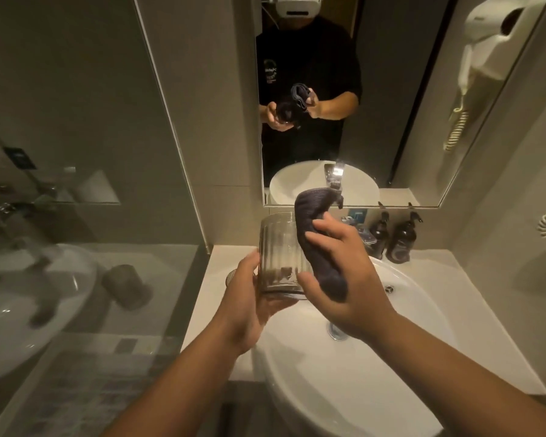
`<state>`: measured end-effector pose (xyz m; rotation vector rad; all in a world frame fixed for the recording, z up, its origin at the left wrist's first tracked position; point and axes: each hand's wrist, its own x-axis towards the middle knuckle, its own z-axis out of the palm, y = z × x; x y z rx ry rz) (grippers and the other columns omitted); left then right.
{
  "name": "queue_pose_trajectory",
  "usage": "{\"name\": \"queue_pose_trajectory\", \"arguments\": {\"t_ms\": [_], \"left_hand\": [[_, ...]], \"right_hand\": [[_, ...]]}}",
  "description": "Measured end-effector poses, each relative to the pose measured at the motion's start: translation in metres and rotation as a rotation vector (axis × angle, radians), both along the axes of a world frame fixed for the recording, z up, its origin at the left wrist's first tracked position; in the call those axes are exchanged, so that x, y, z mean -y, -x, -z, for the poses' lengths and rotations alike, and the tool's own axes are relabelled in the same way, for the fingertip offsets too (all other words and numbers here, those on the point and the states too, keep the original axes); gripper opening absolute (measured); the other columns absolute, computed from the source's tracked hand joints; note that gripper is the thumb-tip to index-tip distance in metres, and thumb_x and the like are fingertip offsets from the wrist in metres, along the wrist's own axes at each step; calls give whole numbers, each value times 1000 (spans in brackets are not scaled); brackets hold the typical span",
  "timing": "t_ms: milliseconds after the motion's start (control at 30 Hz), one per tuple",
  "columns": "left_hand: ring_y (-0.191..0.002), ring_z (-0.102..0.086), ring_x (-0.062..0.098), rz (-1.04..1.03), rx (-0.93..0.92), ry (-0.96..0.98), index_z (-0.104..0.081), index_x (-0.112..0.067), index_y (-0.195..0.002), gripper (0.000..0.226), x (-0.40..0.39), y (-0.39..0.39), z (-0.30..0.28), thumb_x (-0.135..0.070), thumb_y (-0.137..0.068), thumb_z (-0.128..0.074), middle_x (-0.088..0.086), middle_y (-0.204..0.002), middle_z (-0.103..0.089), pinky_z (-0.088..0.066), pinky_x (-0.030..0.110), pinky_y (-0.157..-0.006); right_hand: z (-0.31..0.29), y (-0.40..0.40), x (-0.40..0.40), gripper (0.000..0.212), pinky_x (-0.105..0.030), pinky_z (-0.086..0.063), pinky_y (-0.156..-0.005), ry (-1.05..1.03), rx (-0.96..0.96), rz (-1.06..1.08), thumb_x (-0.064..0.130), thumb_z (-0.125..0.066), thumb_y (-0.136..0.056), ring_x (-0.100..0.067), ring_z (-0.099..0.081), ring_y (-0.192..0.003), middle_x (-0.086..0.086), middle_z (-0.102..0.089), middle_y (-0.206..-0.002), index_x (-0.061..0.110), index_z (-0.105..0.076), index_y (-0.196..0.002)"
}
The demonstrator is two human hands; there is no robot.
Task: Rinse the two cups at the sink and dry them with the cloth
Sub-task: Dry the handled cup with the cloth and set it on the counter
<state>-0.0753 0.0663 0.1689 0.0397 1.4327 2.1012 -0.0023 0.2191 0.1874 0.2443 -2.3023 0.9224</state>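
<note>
My left hand (245,305) grips a ribbed, smoky glass cup (276,253) from below and holds it upright over the left rim of the white sink (407,298). My right hand (344,279) holds a folded dark cloth (312,228) pressed against the cup's right side. A small part of a second ribbed cup (231,275) shows on the counter, just behind my left hand. The tap (334,178) is partly hidden behind the cloth.
Two dark pump bottles (401,238) stand at the back right of the white counter (448,279). A glass shower screen (76,216) closes off the left. A mirror (391,105) hangs above the sink, and a wall hair dryer (492,45) with a coiled cord is at upper right.
</note>
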Motion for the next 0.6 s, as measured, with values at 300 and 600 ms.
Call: {"name": "queue_pose_trajectory", "arguments": {"t_ms": [300, 600], "left_hand": [[-117, -66, 37, 150, 13, -66, -65, -21, -130, 68, 4, 3, -2, -67, -85, -47, 17, -129, -68, -52, 50, -96], [-94, -73, 29, 202, 201, -322, -60, -9, -134, 73, -1, 4, -4, -64, -87, -45, 16, -117, -71, -59, 40, -75]], "right_hand": [[-9, -1, 11, 56, -37, -30, -115, 39, 177, -146, 59, -45, -88, -11, -17, -148, 6, -22, -160, 25, -58, -130], [-18, 5, -7, 63, -30, -24, -118, -47, 319, -19, 43, -26, -89, -2, -17, -146, 9, -16, -162, 30, -26, -151]]}}
